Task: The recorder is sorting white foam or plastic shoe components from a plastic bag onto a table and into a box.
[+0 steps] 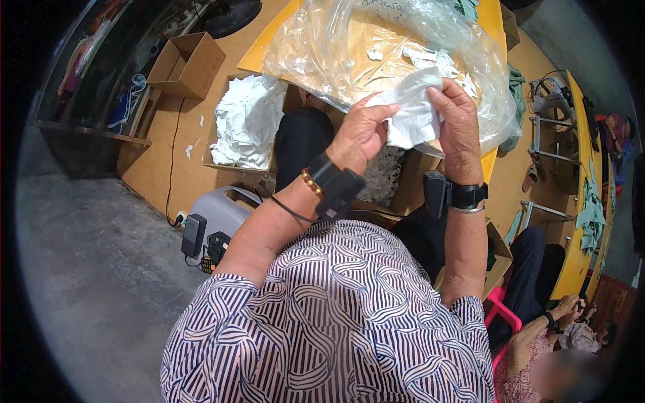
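Note:
A small piece of white cloth (413,114) is stretched between my two hands, above the near edge of the yellow table. My left hand (366,131) pinches its left edge, thumb on top. At its upper right corner my right hand (458,121) grips it between thumb and fingers. Beneath and beyond lies a large clear plastic bag (322,47), with several white scraps (430,57) on it. To the left, a cardboard box (274,158) is heaped with white cloth pieces (247,121). Below my hands, between my legs, another box holds white scraps (381,178).
An open cardboard box (185,65) stands on the floor at the far left. Near my left elbow is a grey plastic case (225,208) with a cable. A co-worker (531,349) sits at the lower right, by another yellow table (576,255) with green cloth (591,218).

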### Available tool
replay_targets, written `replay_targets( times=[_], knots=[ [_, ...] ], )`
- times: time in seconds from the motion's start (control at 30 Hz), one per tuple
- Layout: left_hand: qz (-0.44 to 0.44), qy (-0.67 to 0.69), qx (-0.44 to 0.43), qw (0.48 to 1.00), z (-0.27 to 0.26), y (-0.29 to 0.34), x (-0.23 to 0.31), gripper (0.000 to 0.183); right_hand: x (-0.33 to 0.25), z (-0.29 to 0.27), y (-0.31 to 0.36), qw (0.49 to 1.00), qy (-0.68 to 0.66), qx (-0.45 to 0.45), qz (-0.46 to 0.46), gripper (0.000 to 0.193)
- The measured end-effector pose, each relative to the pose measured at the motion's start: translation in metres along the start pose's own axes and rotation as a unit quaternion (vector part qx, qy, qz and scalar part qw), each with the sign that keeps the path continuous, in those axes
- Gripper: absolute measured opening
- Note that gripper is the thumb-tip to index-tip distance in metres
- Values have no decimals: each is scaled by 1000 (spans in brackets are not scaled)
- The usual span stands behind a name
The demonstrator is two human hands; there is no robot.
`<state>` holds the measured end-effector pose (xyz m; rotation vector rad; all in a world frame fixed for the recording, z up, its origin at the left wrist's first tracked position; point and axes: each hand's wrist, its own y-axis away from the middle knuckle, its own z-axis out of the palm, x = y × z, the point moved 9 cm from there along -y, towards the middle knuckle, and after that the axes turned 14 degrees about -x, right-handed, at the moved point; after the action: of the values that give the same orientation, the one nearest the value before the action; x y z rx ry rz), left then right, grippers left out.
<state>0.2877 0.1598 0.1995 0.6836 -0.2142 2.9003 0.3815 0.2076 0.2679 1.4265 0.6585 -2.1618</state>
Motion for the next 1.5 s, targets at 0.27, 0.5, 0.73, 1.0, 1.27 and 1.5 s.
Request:
replay_targets(
  times=[0.27,0.5,0.73,1.0,1.27,1.5],
  knots=[
    [31,29,43,998,-21,18,19,47,20,-21,6,998,-60,23,-8,18],
    [-1,-30,4,1000,-18,38,26,53,29,-16,3,997,-66,24,18,17],
    [-45,-92,-52,993,-17,75,34,61,50,62,5,980,86,-117,135,20],
    [23,-154,145,977,-75,128,82,39,70,94,-7,948,174,-173,204,12],
    [181,-205,264,925,-151,161,198,35,-36,-93,-14,712,698,56,60,36],
    [104,-356,375,850,-234,173,226,39,-11,-140,-14,639,726,69,246,48]
  ],
)
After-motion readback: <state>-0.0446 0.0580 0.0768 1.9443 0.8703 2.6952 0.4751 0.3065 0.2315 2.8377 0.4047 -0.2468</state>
